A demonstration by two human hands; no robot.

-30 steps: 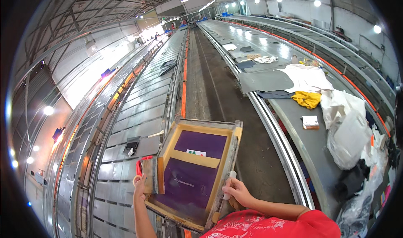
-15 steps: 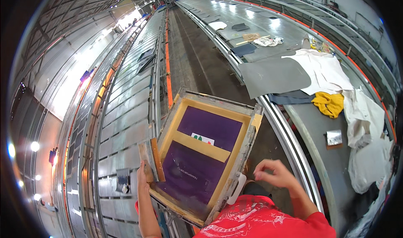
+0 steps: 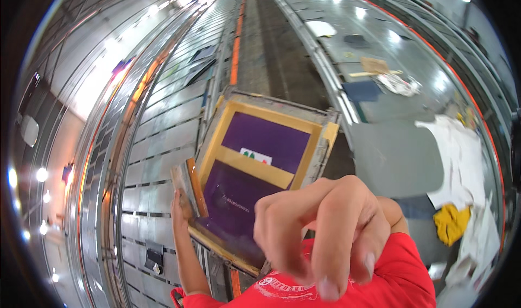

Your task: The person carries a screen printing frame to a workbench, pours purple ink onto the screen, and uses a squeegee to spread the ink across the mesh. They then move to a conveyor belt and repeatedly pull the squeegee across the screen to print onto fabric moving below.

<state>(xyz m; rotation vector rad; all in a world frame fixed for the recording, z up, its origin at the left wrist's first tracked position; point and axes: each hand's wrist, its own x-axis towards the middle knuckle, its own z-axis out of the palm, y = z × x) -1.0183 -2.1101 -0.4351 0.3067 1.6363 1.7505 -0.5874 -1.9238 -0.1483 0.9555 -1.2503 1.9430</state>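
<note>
"What reaches you from the head camera?"

"From my remote seat I see a print frame [image 3: 277,105] slanting before the person's red shirt [image 3: 396,270], between a slatted table [image 3: 157,169] on the left and a grey table [image 3: 423,99] on the right. Yellow borders and a yellow band edge its purple mesh [image 3: 260,137]; a small white card [image 3: 256,156] shows above the band."

"And the left hand [image 3: 183,206]?"

"Grasping a squeegee [image 3: 192,184] at the frame's left edge. I can't tell whether its fingers grip the frame too."

"The right hand [image 3: 325,229]?"

"Large and close to my lens, fingers loosely bent and released, hiding the frame's lower right corner."

"Beyond that?"

"On the grey table, I see a grey sheet [image 3: 396,161], touching a white cloth [image 3: 467,167], with a yellow cloth [image 3: 451,225] nearer the person."
</note>
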